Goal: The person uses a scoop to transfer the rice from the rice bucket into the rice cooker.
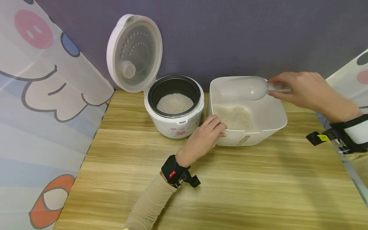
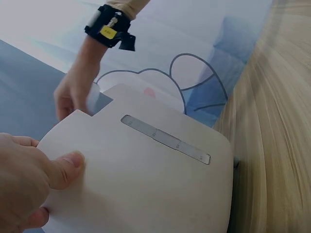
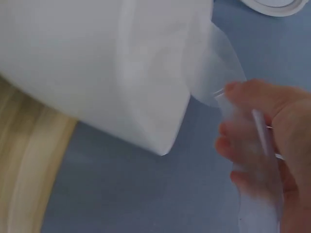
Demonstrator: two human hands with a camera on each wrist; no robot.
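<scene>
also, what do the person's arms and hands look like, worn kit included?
The left hand and right hand are gloveless. Beige fabric sleeves cover the forearms. Left side: a boxy black wrist mount with a small red rectangular label. Right side: a black wrist strap with a white band and a small yellow rectangular label.

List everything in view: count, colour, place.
Rice cooker: one, white, pink flowers, left
Lid: one, white, grey inside, raised
Inner pot: one, black, in cooker
Bin: one, white, right of cooker
Rice: two portions, whitish, pot and bin
Scoop: one, clear, over bin
Table: one, yellowish, beneath
Backdrop: one, dark grey, behind
Cartoon sheeting: two stretches, multicoloured, sides
Wrist devices: two, black, wrists
Sleeves: two, beige, arms
Left hand: one, bare, gripping bin
Right hand: one, bare, holding scoop
</scene>
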